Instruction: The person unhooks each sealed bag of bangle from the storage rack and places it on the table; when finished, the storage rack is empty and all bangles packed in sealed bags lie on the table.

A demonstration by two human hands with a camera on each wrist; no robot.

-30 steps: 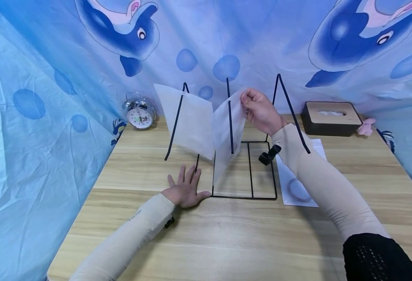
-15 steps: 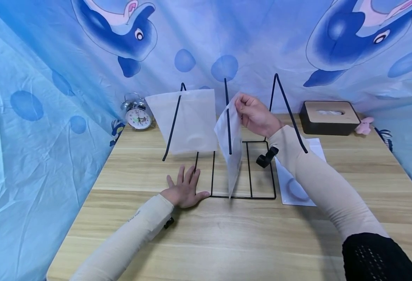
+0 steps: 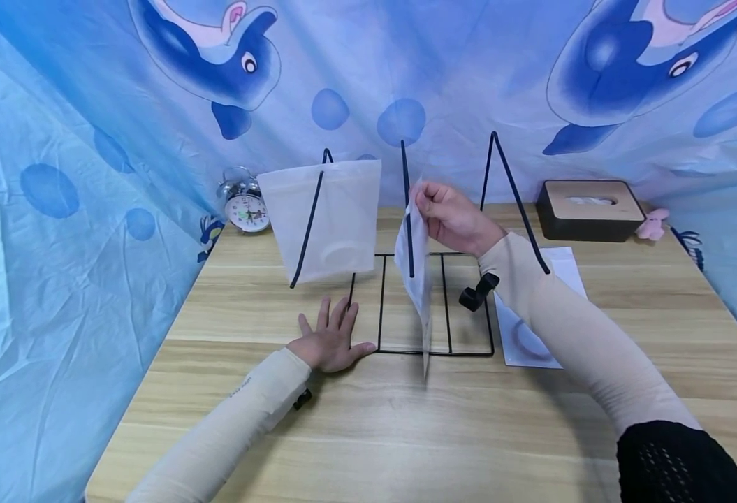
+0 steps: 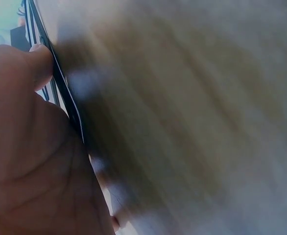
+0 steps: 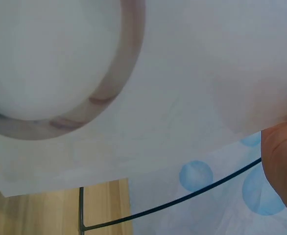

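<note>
My right hand [image 3: 455,218] pinches the upper edge of a translucent white plastic pouch [image 3: 422,286], held nearly edge-on beside the middle upright of a black wire rack [image 3: 517,192]. In the right wrist view this pouch [image 5: 182,88] shows a wide ring shape through its surface. A similar pouch [image 3: 351,216] hangs upright at the rack's left divider, its face toward me. My left hand [image 3: 329,344] lies spread on the table, thumb tip at the rack's front left corner and fingertips by the left base wire. In the left wrist view its palm [image 4: 31,147] is close beside a dark wire.
Another white pouch [image 3: 522,339] with a round shape lies flat right of the rack, partly under my right forearm. An alarm clock [image 3: 246,212] stands at the back left. A tissue box [image 3: 591,209] and a small pink toy [image 3: 653,225] stand at the back right.
My right hand has moved slightly down and left. The held pouch has turned edge-on, away from the left pouch, its lower corner swinging toward me. The left pouch now faces forward. My left hand stays put.
</note>
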